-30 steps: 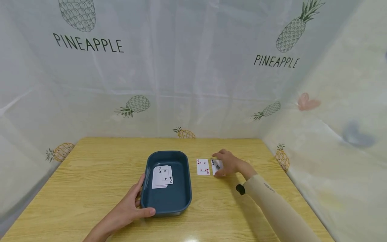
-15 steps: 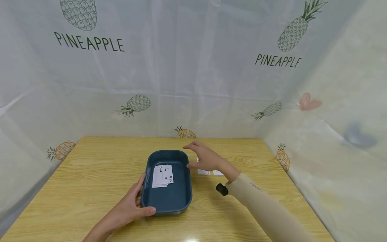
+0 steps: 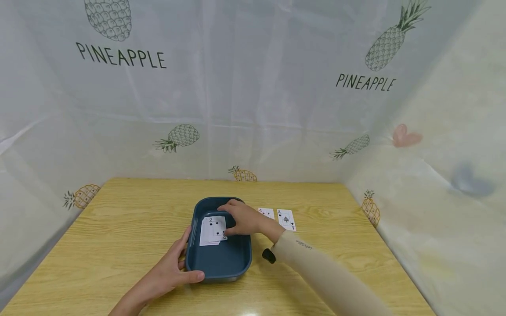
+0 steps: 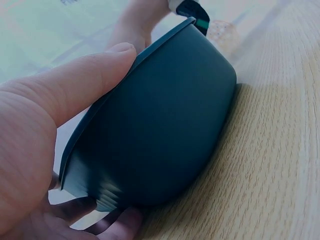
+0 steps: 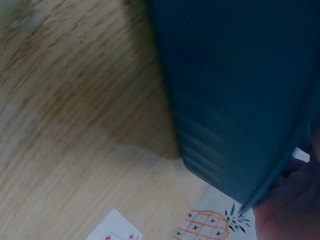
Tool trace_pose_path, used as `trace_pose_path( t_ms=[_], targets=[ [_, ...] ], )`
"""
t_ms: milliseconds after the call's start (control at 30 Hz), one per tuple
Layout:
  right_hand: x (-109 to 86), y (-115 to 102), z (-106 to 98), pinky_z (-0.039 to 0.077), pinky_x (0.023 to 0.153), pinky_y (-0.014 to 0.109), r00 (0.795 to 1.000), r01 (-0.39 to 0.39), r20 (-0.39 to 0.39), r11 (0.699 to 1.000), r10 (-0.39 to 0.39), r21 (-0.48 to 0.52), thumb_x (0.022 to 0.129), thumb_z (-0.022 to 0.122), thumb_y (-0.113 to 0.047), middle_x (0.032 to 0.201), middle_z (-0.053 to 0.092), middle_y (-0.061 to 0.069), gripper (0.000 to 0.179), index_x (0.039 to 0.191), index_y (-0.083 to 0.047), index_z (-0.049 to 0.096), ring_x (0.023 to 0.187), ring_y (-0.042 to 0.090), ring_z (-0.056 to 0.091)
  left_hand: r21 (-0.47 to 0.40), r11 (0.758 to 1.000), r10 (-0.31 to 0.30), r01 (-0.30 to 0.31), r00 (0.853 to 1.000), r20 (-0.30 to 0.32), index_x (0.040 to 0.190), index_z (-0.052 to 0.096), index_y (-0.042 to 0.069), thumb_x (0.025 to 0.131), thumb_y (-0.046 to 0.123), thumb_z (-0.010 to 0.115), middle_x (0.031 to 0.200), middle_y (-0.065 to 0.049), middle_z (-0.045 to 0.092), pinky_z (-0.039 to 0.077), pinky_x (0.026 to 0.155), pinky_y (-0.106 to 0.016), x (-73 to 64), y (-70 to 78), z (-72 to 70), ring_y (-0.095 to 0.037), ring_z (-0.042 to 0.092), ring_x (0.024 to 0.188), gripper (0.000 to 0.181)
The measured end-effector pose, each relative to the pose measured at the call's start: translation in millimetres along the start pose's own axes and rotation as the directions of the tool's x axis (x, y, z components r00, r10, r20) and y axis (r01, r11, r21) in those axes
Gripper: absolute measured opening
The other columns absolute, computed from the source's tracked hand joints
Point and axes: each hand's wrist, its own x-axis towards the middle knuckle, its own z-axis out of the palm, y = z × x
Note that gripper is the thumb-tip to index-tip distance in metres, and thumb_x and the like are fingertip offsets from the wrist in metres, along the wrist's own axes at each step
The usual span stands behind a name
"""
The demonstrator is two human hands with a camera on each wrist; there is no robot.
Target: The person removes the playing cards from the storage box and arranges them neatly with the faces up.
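Observation:
My left hand (image 3: 174, 267) grips the near left corner of a dark blue plastic bin (image 3: 217, 265), its thumb over the rim and its fingers against the outer side wall. Inside the bin lies a loose stack of playing cards (image 3: 209, 232), face up, a two of spades on top. My right hand (image 3: 243, 218) reaches over the right rim into the bin, thumb and fingers spread apart. Its thumb is right at the top card's right edge. In the right wrist view the bin's wall (image 5: 235, 100) hides most of this hand.
On the wooden table (image 3: 130, 228), right of the bin, lie a diamond card (image 3: 266, 212), partly covered by the right hand, and an ace of spades (image 3: 286, 219). A pineapple-print sheet (image 3: 269, 109) hangs behind the table and along its sides.
My right hand has moved left from the ace of spades, past the diamond card and into the bin. The ace now shows uncovered on the table. My left hand has stayed on the bin.

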Motion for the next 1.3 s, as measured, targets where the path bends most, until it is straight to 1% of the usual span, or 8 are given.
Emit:
trace_pose_path(
  t_ms=[100, 267, 467, 633, 767, 1033, 1200, 1300],
  targets=[
    [5.3, -2, 5, 0.051, 0.112, 0.032, 1.0, -0.003, 0.015, 0.999, 0.003, -0.033, 0.094, 0.084, -0.034, 0.146, 0.057, 0.008, 0.072, 0.155, -0.011, 0.054, 0.127, 0.02, 0.057, 0.009, 1.0, -0.008, 0.008, 1.0, 0.0, 0.172, -0.007, 0.026, 0.091, 0.019, 0.087, 0.17, -0.028, -0.005, 0.059, 0.101, -0.041, 0.0, -0.2, -0.6, -0.051, 0.046, 0.143, 0.124],
    [12.9, -5, 12, 0.052, 0.108, 0.032, 0.999, -0.016, 0.033, 0.993, 0.02, -0.12, 0.091, 0.085, -0.044, 0.145, 0.058, 0.006, 0.077, 0.155, -0.014, 0.055, 0.126, 0.018, 0.059, 0.019, 1.0, -0.018, 0.018, 1.0, -0.006, 0.172, -0.007, 0.027, 0.092, 0.022, 0.087, 0.171, -0.028, -0.005, 0.059, 0.103, -0.043, 0.4, -0.4, -0.9, -0.052, 0.044, 0.144, 0.123],
    [17.8, -7, 21, 0.049, 0.112, 0.035, 0.997, -0.054, 0.044, 0.962, 0.068, -0.266, 0.087, 0.084, -0.058, 0.147, 0.059, 0.002, 0.083, 0.156, -0.02, 0.055, 0.13, 0.017, 0.059, -0.002, 1.0, -0.009, 0.009, 1.0, 0.011, 0.171, -0.009, 0.027, 0.093, 0.02, 0.085, 0.17, -0.028, -0.007, 0.059, 0.103, -0.04, 0.8, -1.0, -1.3, -0.052, 0.043, 0.146, 0.123],
    [18.4, -9, 25, 0.049, 0.11, 0.036, 0.994, -0.067, 0.055, 0.939, 0.091, -0.338, 0.088, 0.081, -0.06, 0.148, 0.059, 0.0, 0.081, 0.155, -0.022, 0.056, 0.13, 0.016, 0.058, -0.011, 1.0, 0.004, -0.004, 1.0, 0.019, 0.171, -0.01, 0.026, 0.092, 0.019, 0.086, 0.17, -0.028, -0.007, 0.059, 0.102, -0.038, 1.1, -1.3, -0.9, -0.051, 0.043, 0.146, 0.124],
    [18.1, -12, 24, 0.049, 0.105, 0.035, 0.994, -0.069, 0.057, 0.935, 0.094, -0.347, 0.088, 0.082, -0.061, 0.148, 0.06, -0.001, 0.08, 0.154, -0.023, 0.057, 0.13, 0.015, 0.058, -0.021, 1.0, 0.008, -0.008, 1.0, 0.019, 0.171, -0.01, 0.025, 0.092, 0.018, 0.086, 0.17, -0.028, -0.008, 0.059, 0.101, -0.037, 1.0, -1.0, -0.7, -0.05, 0.046, 0.145, 0.125],
    [19.3, -11, 23, 0.049, 0.109, 0.035, 0.992, -0.074, 0.067, 0.939, 0.103, -0.336, 0.088, 0.083, -0.058, 0.145, 0.061, -0.001, 0.078, 0.153, -0.023, 0.058, 0.125, 0.014, 0.06, -0.012, 1.0, 0.003, -0.003, 1.0, 0.017, 0.171, -0.01, 0.024, 0.092, 0.018, 0.086, 0.17, -0.028, -0.008, 0.059, 0.102, -0.038, 0.3, -0.7, -0.7, -0.051, 0.044, 0.145, 0.124],
    [20.4, -10, 21, 0.053, 0.105, 0.033, 0.991, -0.084, 0.072, 0.948, 0.111, -0.306, 0.087, 0.085, -0.056, 0.143, 0.061, 0.001, 0.08, 0.154, -0.023, 0.057, 0.116, 0.014, 0.062, -0.007, 1.0, 0.001, -0.001, 1.0, 0.018, 0.171, -0.01, 0.025, 0.093, 0.019, 0.085, 0.17, -0.028, -0.008, 0.058, 0.103, -0.039, 0.1, -0.4, -1.0, -0.052, 0.041, 0.148, 0.124],
    [20.7, -9, 20, 0.055, 0.101, 0.031, 0.991, -0.088, 0.071, 0.956, 0.113, -0.279, 0.086, 0.086, -0.055, 0.144, 0.059, 0.002, 0.083, 0.155, -0.022, 0.056, 0.114, 0.013, 0.062, -0.001, 1.0, -0.002, 0.002, 1.0, 0.017, 0.171, -0.01, 0.025, 0.093, 0.02, 0.085, 0.17, -0.028, -0.008, 0.057, 0.104, -0.04, -0.2, -0.3, -1.0, -0.053, 0.039, 0.148, 0.124]
  ],
)
